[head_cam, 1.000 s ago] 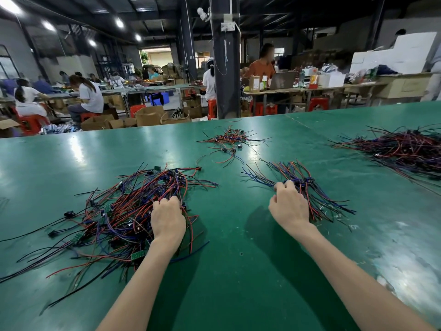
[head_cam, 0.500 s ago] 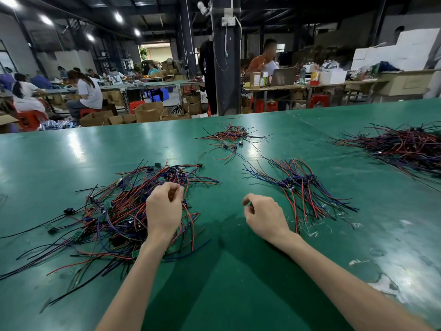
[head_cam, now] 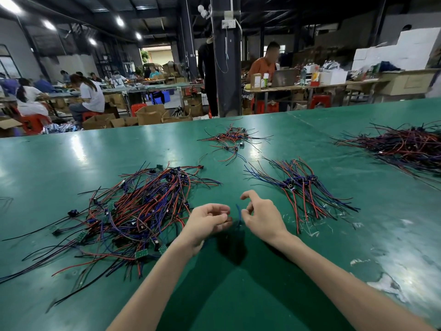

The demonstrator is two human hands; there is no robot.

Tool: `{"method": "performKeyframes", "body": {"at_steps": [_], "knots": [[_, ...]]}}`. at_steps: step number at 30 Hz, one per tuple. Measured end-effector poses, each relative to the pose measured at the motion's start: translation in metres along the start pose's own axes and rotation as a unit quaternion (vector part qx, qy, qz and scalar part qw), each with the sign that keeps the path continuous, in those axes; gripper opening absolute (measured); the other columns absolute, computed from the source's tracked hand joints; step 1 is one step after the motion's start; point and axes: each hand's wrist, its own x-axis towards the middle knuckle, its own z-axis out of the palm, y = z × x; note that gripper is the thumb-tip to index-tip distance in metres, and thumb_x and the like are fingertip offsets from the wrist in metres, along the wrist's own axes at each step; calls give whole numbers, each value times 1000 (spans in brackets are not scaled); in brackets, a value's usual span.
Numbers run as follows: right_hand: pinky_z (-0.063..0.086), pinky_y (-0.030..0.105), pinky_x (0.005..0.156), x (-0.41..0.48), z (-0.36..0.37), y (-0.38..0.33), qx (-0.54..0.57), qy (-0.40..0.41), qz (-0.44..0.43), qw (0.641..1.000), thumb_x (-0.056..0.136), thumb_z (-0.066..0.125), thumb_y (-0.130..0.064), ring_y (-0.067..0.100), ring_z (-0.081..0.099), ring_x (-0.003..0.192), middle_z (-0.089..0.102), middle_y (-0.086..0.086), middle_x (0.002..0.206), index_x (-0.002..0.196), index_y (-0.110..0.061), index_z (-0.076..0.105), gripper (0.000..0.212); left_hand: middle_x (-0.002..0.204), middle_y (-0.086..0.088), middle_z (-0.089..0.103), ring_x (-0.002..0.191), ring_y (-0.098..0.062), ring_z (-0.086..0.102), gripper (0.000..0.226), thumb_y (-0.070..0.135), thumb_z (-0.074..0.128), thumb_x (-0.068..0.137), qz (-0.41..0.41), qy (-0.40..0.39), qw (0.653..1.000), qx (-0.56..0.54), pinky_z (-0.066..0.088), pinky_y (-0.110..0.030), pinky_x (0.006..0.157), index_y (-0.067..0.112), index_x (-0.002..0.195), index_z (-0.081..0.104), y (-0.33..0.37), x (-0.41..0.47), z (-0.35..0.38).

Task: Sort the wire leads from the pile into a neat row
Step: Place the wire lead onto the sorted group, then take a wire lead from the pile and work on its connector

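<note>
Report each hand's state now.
Left hand: fingers curled by the blue wire lead; grip cannot be told.
Right hand: curled beside the same lead; grip cannot be told.

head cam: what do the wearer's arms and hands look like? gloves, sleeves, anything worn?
Left hand and right hand are bare, no gloves. Left forearm and right forearm are uncovered to the frame edge, no sleeve showing. No watch, ring or band visible.

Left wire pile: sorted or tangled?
Tangled. In the left pile red, blue and black leads cross every way, connectors scattered throughout; the smaller bundle to its right lies combed, connectors clustered mid-length.
</note>
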Motion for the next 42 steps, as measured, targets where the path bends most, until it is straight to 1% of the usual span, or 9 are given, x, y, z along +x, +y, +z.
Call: {"method": "performKeyframes", "body": {"at_steps": [4,7,10,13,15,18,23,29,42], "knots": [[41,30,67,2,-4,-3,57,-51,-44,996,86,64,-20,18,51,68,56,-5,68,77,-17,57,12,91,-15,60,78,-18,61,22,-14,52,88,51,65,995,61,56,-26,77,5,87,63,5,3,-5],[32,27,64,-2,3,-5,37,-116,-73,990,89,62,-29,16,47,68,50,-8,63,64,-20,52,29,99,-6,66,91,-18,60,21,-3,52,89,150,178,908,348,49,-30,89,10,99,66,8,5,-22],[38,29,86,2,9,-4,-37,-130,-81,988,94,53,-42,20,55,99,65,0,97,92,-13,66,32,109,-7,62,105,-24,52,24,4,49,91,199,238,823,476,44,-36,92,10,109,63,10,7,-38],[6,37,119,4,8,2,-103,-166,-65,979,96,36,-55,11,12,146,18,-6,159,149,-20,30,63,119,-12,57,113,-30,42,27,9,48,91,140,280,779,543,39,-40,93,10,116,59,12,10,-50],[-3,37,119,1,10,7,-139,-155,-84,974,97,33,-55,11,2,147,3,-5,161,153,-23,17,66,125,-14,52,117,-32,39,31,10,49,89,94,309,744,585,36,-42,95,11,120,56,14,10,-56],[9,31,115,-1,11,8,-91,-142,-91,982,98,40,-49,14,23,141,29,-2,154,145,-22,36,54,136,-17,43,126,-34,32,38,12,52,86,31,337,707,621,31,-45,102,11,124,50,15,9,-66],[19,31,107,-3,18,3,-83,-139,-120,980,97,44,-44,13,36,127,47,-5,134,130,-22,52,40,139,-20,38,131,-36,30,42,19,52,87,-80,338,703,620,27,-48,106,8,127,44,18,10,-80],[20,31,107,-2,19,6,-102,-142,-136,975,97,46,-41,13,37,124,48,-6,132,128,-22,54,37,107,-8,65,106,-29,54,19,17,57,90,-22,368,693,620,37,-42,94,16,105,68,23,9,-90],[19,28,102,-3,19,4,-100,-135,-139,976,97,47,-39,13,37,123,49,-7,130,127,-22,55,35,104,-9,66,113,-32,44,21,20,50,95,-23,359,712,602,30,-43,95,18,103,70,26,7,-88]]}}
